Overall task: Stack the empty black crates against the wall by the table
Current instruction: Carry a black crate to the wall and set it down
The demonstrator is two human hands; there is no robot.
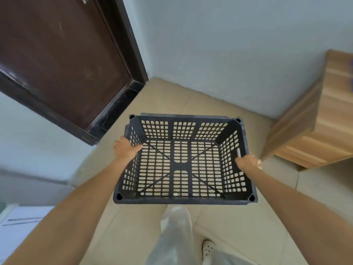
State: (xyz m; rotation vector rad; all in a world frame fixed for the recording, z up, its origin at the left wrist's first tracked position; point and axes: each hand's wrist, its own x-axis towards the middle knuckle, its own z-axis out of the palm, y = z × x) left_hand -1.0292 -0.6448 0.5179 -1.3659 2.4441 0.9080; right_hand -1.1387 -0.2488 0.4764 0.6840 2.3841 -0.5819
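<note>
1. The black crate is held in the air in front of the person, open side up and roughly level. It is above the tiled floor and apart from it.
2. The crate is empty (the pale tiles show through its perforated bottom and side walls).
3. The left hand grips the crate's left rim. Its thumb hooks over onto the inner wall, and the rest of the fingers are clamped round the outside of the rim.
4. The right hand grips the right rim, just nearer the person than the slot handle in that wall. Its fingers curl over the edge and down the outer side.
5. Both bare forearms reach forward from the bottom corners of the view to the crate's two short sides.
6. Beyond the crate stands a pale wall, which meets the floor well past the crate's far rim.
7. A wooden tabletop stands against that wall on the right, apart from the crate.
8. A dark brown door in a dark frame is on the left.
9. Below the crate are a leg in light trousers and a white perforated shoe on the tiles.
</note>
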